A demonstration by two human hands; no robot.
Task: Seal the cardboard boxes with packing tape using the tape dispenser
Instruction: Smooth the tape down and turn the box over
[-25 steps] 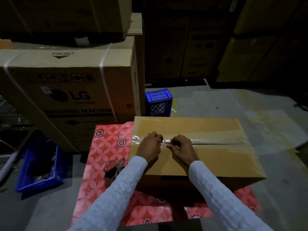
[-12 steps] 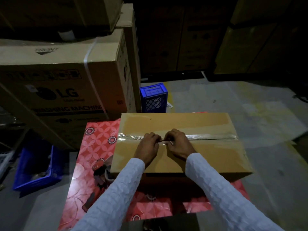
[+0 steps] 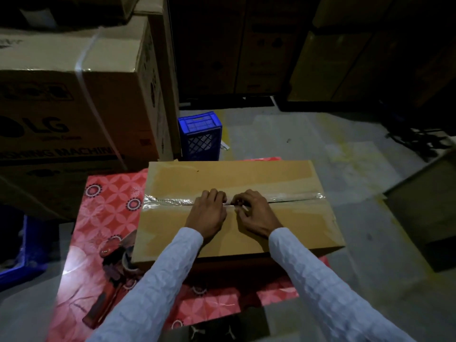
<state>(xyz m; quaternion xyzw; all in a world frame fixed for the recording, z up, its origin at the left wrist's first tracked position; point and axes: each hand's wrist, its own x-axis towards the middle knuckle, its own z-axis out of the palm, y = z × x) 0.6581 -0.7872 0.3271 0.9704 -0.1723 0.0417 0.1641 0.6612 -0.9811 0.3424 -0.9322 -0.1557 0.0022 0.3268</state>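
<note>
A brown cardboard box lies on a red patterned sheet. Clear packing tape runs along its middle seam, crumpled at the left end. My left hand and my right hand rest on the seam's middle, knuckles nearly touching. Both have curled fingers pinching a thin shiny stretch of tape between them. The red tape dispenser lies on the sheet at the box's near left corner, partly hidden by my left sleeve and apart from both hands.
A large LG washing machine carton stands at the left. A small blue crate sits behind the box, and a blue bin is at the far left. Another carton stands at the right. Dark stacked cartons fill the back.
My head has tilted down and the box has shifted in view. Both hands have stayed on the seam's middle and drawn a little closer together.
</note>
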